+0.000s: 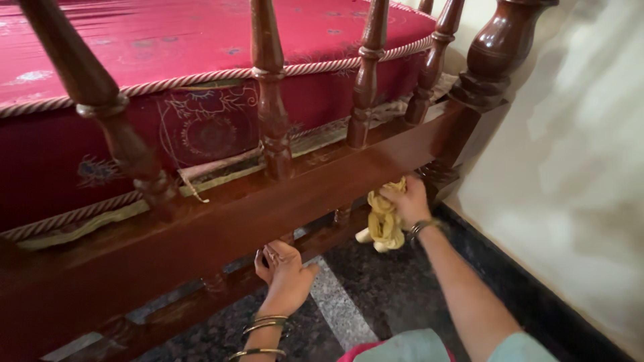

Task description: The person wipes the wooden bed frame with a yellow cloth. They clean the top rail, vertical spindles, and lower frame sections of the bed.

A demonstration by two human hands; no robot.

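right grip closed around a bunched yellow cloth, fingers curled over its top, cloth hanging below the fist in twisted folds. pressed against the underside of the dark wooden bed rail, near the bed's foot corner where the thick turned post meets the rail, close to the pale wall. thin bracelet at that wrist.

left grip holding nothing, fingers loosely bent and half-open, fingertips touching the lower wooden bar just beneath the main rail, toward the middle of the bed's side. several gold bangles stacked on the left wrist.

above the rail, a row of turned wooden spindles rising along the bed's edge. behind them, a red mattress with pale embroidered patterns and a twisted rope trim running along its edge; a strip of lighter padding showing between mattress and rail.

below, dark speckled stone floor with a lighter grey stripe crossing under the left wrist. bit of pink and pale green clothing at the bottom edge of the view.
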